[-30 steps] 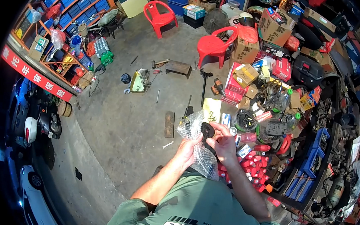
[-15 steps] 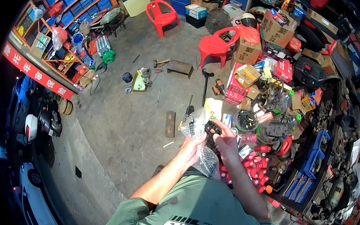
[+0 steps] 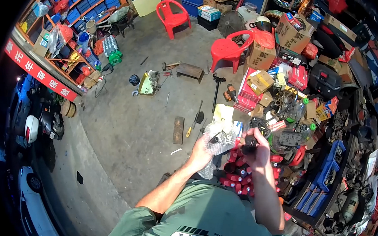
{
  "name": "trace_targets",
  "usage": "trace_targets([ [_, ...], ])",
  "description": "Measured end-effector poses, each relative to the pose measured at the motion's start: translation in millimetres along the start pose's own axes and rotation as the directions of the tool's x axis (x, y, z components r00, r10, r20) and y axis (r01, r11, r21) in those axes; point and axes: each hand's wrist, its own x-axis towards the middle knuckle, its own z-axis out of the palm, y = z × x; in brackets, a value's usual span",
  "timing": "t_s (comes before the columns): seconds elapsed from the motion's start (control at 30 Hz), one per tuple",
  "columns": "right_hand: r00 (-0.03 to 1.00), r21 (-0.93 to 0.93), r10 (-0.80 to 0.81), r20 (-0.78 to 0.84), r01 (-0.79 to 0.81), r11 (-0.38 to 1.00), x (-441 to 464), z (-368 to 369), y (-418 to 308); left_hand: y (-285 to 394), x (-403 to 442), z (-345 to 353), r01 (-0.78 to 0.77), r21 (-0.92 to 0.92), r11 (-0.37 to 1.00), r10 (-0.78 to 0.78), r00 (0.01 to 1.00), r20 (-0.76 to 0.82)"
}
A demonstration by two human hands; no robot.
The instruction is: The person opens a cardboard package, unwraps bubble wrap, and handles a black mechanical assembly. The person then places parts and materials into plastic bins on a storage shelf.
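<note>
Left hand point(image 3: 200, 153) pinches the wrap point(image 3: 225, 143); right hand point(image 3: 262, 156) curls closed round the black part point(image 3: 250, 143), just beside the wrap, with red bottles point(image 3: 237, 178) below! Should that right grip slacken, the black part could drop among them; a careless tug could tear the wrap.

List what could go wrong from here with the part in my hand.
The black part in your right hand might slip and drop among the red bottles beneath it.

Something dark shows at the bubble wrap in your left hand; if it is a loose piece, it could fall out.

The wrench and screwdriver lie on the floor, so a careless step could land on them.
</note>
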Motion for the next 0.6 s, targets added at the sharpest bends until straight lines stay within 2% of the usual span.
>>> trace_targets([
  [0.03,0.998,-0.21,-0.03,0.059,0.042,0.977,-6,17,-16,-6,0,-3,-0.078,-0.006,0.997,0.078,0.996,0.045],
  [0.07,0.99,-0.336,-0.037,0.139,0.083,0.938,-11,31,-28,-11,0,-6,-0.155,-0.019,0.988,0.156,0.984,0.089],
  [0.1,0.976,-0.514,-0.063,0.207,0.163,0.842,-8,35,-33,-7,0,-8,-0.127,0.083,0.988,0.117,0.986,0.12],
  [0.17,0.94,-0.781,-0.077,0.332,0.32,0.537,-4,48,-43,-15,-1,-14,-0.137,0.162,0.977,0.106,0.977,0.186],
  [0.2,0.929,-0.821,-0.028,0.369,0.34,0.46,-1,54,-43,-17,-2,-16,-0.145,0.2,0.969,0.1,0.971,0.218],
  [0.27,0.954,-0.952,0.132,0.269,0.243,0.188,-5,69,-49,-22,-1,-16,-0.354,0.273,0.895,0.284,0.922,0.263],
  [0.3,0.945,-0.959,0.164,0.282,0.275,0.065,-4,73,-49,-20,-3,-13,-0.251,0.314,0.916,0.17,0.95,0.262],
  [0.33,0.932,-0.95,0.248,0.265,0.297,-0.097,-4,82,-52,-17,-4,-11,-0.249,0.31,0.918,0.171,0.951,0.259],
  [0.4,0.901,-0.942,0.412,0.137,0.247,-0.226,0,86,-49,-6,-7,-8,-0.329,0.361,0.873,0.229,0.928,0.293],
  [0.43,0.898,-0.941,0.418,0.135,0.249,-0.23,3,85,-45,1,-11,-5,-0.286,0.495,0.82,0.159,0.946,0.284],
  [0.47,0.878,-0.911,0.47,0.093,0.265,-0.316,9,82,-39,-2,-10,-4,-0.281,0.494,0.823,0.159,0.948,0.275],
  [0.5,0.855,-0.872,0.516,0.046,0.286,-0.396,15,78,-32,-6,-7,-2,-0.232,0.474,0.85,0.083,0.946,0.314],
  [0.53,0.85,-0.868,0.525,0.046,0.294,-0.4,21,69,-24,-5,-5,-1,-0.18,0.456,0.872,0.009,0.936,0.352],
  [0.6,0.755,-0.782,0.585,0.298,0.544,-0.304,27,43,-8,-1,-6,1,-0.175,0.457,0.872,0.034,0.953,0.3],
])
